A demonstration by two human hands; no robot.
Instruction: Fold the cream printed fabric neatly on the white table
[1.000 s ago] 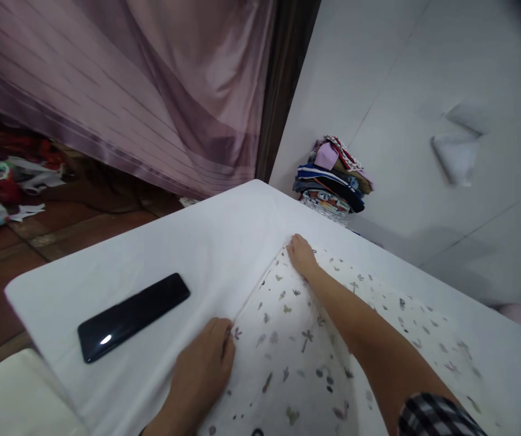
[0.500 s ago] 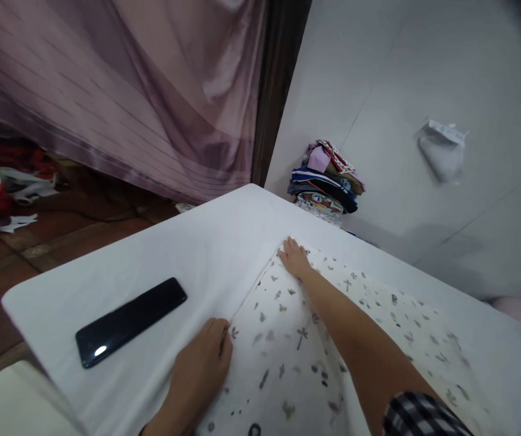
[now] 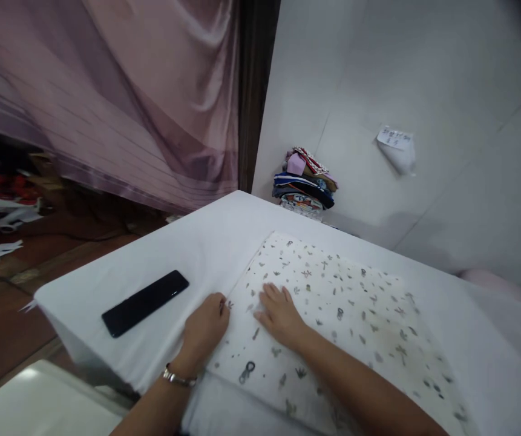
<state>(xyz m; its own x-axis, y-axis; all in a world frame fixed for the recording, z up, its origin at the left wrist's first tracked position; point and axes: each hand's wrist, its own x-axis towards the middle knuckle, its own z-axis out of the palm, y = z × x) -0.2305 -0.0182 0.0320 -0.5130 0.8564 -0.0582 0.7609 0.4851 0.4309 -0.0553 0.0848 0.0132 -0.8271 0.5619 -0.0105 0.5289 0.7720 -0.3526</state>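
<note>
A white cloth printed with small plants and shapes [image 3: 355,303] lies spread on the white-covered table [image 3: 210,224]. At its left edge my left hand [image 3: 208,324] is closed, its fingers pinching the fabric; a metal watch band circles the wrist. My right hand [image 3: 281,315] rests palm down on the cloth, fingers spread, just right of my left hand. Left of both hands lies a black phone [image 3: 146,303], flat on the table.
Folded clothes [image 3: 305,181] are stacked against the grey wall beyond the table. A paper note [image 3: 396,148] hangs on that wall. The pink curtain [image 3: 164,109] hangs behind, and a pale surface [image 3: 42,399] stands at the lower left.
My right hand has moved from the cloth's far corner back towards my left hand. The cloth now lies flatter, and its near edge shows. The camera view has shifted.
</note>
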